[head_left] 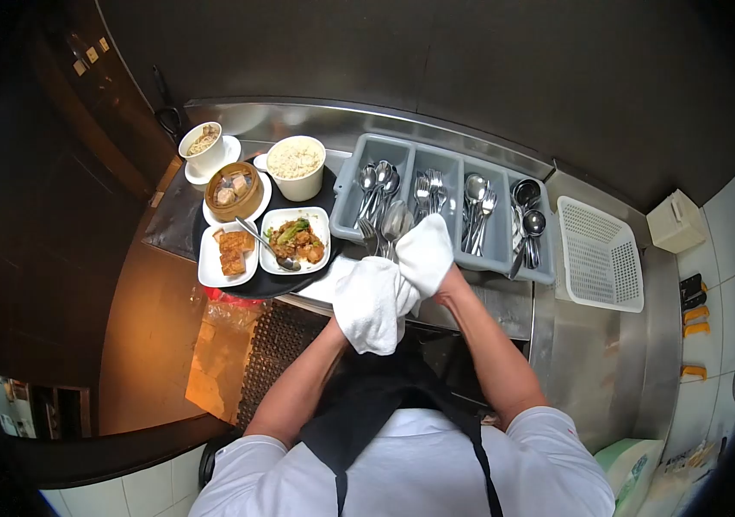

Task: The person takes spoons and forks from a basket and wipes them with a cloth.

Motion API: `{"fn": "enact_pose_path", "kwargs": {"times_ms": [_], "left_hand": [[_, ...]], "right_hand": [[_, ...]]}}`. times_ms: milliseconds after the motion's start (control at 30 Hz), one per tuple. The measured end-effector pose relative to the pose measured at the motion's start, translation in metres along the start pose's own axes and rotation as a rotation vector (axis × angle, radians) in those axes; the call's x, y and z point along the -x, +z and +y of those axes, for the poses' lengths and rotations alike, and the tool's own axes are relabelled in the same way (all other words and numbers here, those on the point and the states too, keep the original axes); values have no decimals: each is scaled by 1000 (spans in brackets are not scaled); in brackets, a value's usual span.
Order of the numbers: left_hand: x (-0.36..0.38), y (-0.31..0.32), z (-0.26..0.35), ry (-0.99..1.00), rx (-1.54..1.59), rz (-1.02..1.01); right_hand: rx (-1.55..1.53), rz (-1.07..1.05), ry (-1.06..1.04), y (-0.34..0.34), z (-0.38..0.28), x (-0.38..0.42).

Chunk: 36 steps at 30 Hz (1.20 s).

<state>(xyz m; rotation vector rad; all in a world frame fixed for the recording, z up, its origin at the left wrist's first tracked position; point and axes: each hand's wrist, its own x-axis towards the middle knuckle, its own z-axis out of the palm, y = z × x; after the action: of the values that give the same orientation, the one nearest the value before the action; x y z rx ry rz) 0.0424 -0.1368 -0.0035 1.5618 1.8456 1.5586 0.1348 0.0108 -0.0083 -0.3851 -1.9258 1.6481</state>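
A white cloth (369,303) covers both of my hands near the counter's front edge. Several spoons and forks (395,226) stick up out of the cloth, in front of a grey cutlery tray (348,194). My left hand (352,320) is under the cloth's left part, with its fingers hidden. At the right part, my right hand (446,283) shows only at the wrist and heel; cloth hides its fingers. The tray's compartments hold spoons (378,185), forks (429,189) and other metal cutlery (526,215).
Left on a black tray (277,200) stand a rice tub (296,164), a bamboo steamer (234,189), a soup cup (202,146) and two white dishes of food (295,241) (228,254). A white basket (600,250) lies right. Yellow-handled knives (695,327) hang on the wall.
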Motion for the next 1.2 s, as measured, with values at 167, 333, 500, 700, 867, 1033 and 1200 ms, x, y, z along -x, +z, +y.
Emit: {"fn": "enact_pose_path", "kwargs": {"times_ms": [167,333,500,700,867,1033,1200], "left_hand": [[18,6,-13,-157,285,-386],[20,20,-28,-258,620,-326],[24,16,-18,-226,807,-294],[26,22,-17,-616,1075,-375],[-1,27,18,-617,1125,-483],[-17,33,26,-331,760,-379],[-24,51,19,-674,1195,-573]], "right_hand": [[-264,8,-37,-19,-15,-16],[1147,211,-393,-24,-9,-20],[10,343,119,-3,9,-2],[56,464,-30,-32,0,6],[-719,559,180,-47,32,14],[267,542,-31,-40,18,32],[-376,613,179,-37,1,38]]}}
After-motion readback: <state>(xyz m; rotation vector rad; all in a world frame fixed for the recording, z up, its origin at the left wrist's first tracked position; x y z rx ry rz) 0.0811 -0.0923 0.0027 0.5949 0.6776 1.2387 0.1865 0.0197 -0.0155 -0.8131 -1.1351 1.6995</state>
